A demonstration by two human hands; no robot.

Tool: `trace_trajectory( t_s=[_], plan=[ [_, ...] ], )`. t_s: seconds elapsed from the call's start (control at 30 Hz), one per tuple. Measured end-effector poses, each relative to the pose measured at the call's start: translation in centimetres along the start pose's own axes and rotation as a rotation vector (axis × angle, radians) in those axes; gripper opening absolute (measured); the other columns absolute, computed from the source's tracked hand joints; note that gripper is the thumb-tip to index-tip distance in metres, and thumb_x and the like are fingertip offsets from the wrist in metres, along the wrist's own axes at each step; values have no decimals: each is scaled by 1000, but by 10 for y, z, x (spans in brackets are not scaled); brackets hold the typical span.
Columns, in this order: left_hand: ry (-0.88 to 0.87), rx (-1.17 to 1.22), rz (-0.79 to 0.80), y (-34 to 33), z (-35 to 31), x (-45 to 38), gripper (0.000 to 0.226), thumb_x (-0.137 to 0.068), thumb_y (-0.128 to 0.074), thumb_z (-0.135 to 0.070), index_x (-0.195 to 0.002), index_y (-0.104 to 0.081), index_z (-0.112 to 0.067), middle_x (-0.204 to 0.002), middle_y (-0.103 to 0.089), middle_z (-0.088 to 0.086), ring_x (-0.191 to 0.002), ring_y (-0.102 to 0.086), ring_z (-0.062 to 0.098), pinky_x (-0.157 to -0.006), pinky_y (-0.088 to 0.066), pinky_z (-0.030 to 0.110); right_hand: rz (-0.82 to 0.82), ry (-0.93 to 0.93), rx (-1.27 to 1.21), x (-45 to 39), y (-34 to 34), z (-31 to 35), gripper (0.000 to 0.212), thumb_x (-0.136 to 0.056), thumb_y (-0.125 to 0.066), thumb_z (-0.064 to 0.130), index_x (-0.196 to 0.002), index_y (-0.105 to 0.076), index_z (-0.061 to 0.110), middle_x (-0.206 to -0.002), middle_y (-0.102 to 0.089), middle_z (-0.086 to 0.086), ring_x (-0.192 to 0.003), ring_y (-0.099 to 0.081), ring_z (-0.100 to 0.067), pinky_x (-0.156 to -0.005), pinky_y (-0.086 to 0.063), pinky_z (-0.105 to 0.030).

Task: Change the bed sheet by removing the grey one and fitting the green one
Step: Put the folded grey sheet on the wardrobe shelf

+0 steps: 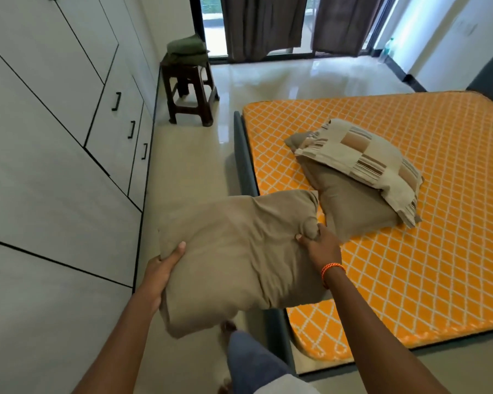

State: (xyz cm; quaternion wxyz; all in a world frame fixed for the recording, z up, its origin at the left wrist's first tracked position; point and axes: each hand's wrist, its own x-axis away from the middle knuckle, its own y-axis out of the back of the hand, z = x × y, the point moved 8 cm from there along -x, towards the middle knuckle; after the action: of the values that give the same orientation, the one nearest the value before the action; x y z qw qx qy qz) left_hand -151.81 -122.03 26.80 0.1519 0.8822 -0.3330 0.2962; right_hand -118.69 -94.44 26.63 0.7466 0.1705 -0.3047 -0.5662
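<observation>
The green sheet (186,48) sits folded on a dark wooden stool (190,89) at the far end of the room, beside the wardrobe wall and near the curtained window, well apart from me. I cannot make out a grey sheet as such: the mattress (410,228) lies bare, orange with a white diamond pattern, on a dark bed frame (246,163).

I hold a beige pillow (236,251) in the air over the gap between the wardrobe and the bed, its right end reaching over the mattress edge. My left hand (161,268) grips the pillow's near left edge, thumb on top and the other fingers tucked beneath, out of view. My right hand (319,245), with an orange thread band (332,271) at the wrist, pinches a bunched knot of the cover at the pillow's right side, fingers curled tight round it.

On the mattress, just beyond my right hand, lies a second beige pillow (350,209), and on top of it rests a folded blanket (365,163) in cream and brown checks and stripes, with fringed ends.

White wardrobe doors (54,137) with black handles run along my left. Brown curtains (268,24) hang at the window, above a glossy pale floor (296,78).
</observation>
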Motion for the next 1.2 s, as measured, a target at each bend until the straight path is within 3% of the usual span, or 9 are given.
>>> trace_trajectory(
  t_s=[0.1, 0.3, 0.53, 0.67, 0.93, 1.07, 1.2],
  plan=[
    [1, 31, -27, 16, -19, -36, 45, -83, -83, -50, -113, -71, -19, -110, -77, 5, -101, -73, 25, -81, -56, 34, 43, 0, 4, -33, -36, 30, 26, -82, -80, 39, -85, -58, 25, -85, -66, 2, -80, -62, -24, -65, -45, -40],
    [-25, 53, -119, 47, -93, -154, 72, -76, -85, -59, -127, -71, -9, -110, -80, 7, -99, -77, 29, -90, -62, 46, 122, 91, -73, -151, -126, 132, 21, -87, -79, 36, -91, -63, 23, -87, -68, 4, -81, -63, -16, -61, -40, -30],
    [-57, 69, -202, 64, -240, -263, 64, -75, -83, -62, -112, -75, -10, -98, -81, 8, -94, -77, 30, -84, -63, 46, 227, 168, -80, -284, -204, 283, 36, -91, -73, 50, -110, -65, 21, -102, -67, 3, -92, -62, -20, -75, -43, -33],
    [-66, 144, -245, 80, -303, -318, 54, -78, -83, -59, -109, -74, -15, -97, -81, 5, -95, -77, 29, -80, -62, 42, 283, 240, -79, -347, -242, 372, 29, -92, -72, 49, -105, -63, 25, -95, -63, 11, -85, -59, -8, -75, -45, -32],
    [-85, 157, -259, 125, -409, -455, 46, -85, -79, -52, -102, -74, -10, -85, -81, 4, -89, -76, 30, -70, -58, 36, 337, 304, -76, -453, -345, 492, 29, -92, -70, 54, -104, -64, 29, -98, -70, 8, -91, -66, -10, -81, -53, -31],
    [-79, 181, -209, 147, -468, -521, 50, -82, -79, -56, -105, -76, -12, -89, -81, 5, -93, -76, 33, -76, -59, 41, 304, 297, -67, -502, -390, 556, 37, -91, -69, 57, -110, -65, 26, -102, -70, 7, -95, -66, -11, -85, -54, -34],
    [-92, 145, -213, 171, -523, -574, 50, -81, -78, -60, -103, -73, -15, -86, -81, 2, -91, -75, 30, -75, -59, 39, 278, 293, -68, -530, -428, 619, 28, -93, -69, 53, -104, -66, 28, -97, -71, 8, -89, -66, -11, -76, -52, -29]
  ],
)
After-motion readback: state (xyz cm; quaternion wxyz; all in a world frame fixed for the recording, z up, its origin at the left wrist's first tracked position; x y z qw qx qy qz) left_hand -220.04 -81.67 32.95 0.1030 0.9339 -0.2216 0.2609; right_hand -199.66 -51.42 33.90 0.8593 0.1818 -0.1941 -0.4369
